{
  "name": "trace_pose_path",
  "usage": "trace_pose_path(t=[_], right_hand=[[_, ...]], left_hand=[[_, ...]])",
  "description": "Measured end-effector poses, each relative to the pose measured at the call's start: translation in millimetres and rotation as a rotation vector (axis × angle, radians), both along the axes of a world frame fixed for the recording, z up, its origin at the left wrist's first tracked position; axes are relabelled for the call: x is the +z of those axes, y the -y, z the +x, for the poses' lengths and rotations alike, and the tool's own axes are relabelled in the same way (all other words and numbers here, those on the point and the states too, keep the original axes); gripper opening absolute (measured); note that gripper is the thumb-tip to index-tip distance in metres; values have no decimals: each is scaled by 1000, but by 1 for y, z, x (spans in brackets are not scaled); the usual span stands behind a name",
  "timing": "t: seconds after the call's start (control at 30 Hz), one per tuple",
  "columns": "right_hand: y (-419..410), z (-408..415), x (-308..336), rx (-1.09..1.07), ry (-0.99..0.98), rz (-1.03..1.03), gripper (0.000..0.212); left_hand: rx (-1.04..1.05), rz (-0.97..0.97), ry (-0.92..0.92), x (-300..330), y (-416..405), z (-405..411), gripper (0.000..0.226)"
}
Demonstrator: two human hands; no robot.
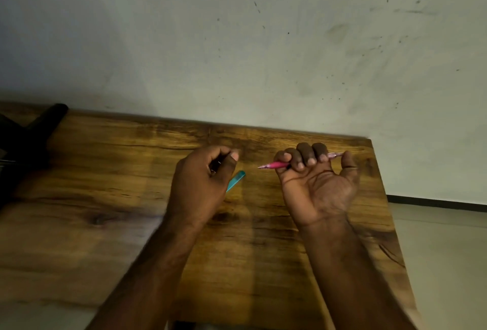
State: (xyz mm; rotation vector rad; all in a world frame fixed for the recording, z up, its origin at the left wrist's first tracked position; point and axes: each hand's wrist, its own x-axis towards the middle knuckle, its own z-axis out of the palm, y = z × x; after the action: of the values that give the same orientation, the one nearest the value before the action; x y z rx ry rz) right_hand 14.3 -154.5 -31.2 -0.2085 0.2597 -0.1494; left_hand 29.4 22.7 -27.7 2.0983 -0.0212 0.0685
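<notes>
My right hand point(316, 182) is turned palm up over the wooden table point(105, 171), its fingers curled round a pink pen point(276, 164). The pen lies across the fingers with its tip pointing left. My left hand point(203, 182) is curled with the back up and holds a teal pen part point(235, 180), which sticks out below the thumb toward the right. What else lies inside the left fist is hidden. A gap of bare wood separates the pink tip from the left thumb.
A dark object point(26, 139) lies at the table's far left. A stained pale wall point(263, 52) stands right behind the table. The table's right edge point(387, 197) drops off to a light floor point(442, 250).
</notes>
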Motion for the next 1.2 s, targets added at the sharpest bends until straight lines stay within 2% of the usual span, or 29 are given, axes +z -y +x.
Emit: trace_pose_path(t=[0.37,1.2], right_hand=[[7,2,-1,-34,17,14,48],[2,4,-5,-73,39,-21,39]], left_hand=[[-87,14,-15,-2,8,-4,23],[-129,46,-7,-4,12,2,28]])
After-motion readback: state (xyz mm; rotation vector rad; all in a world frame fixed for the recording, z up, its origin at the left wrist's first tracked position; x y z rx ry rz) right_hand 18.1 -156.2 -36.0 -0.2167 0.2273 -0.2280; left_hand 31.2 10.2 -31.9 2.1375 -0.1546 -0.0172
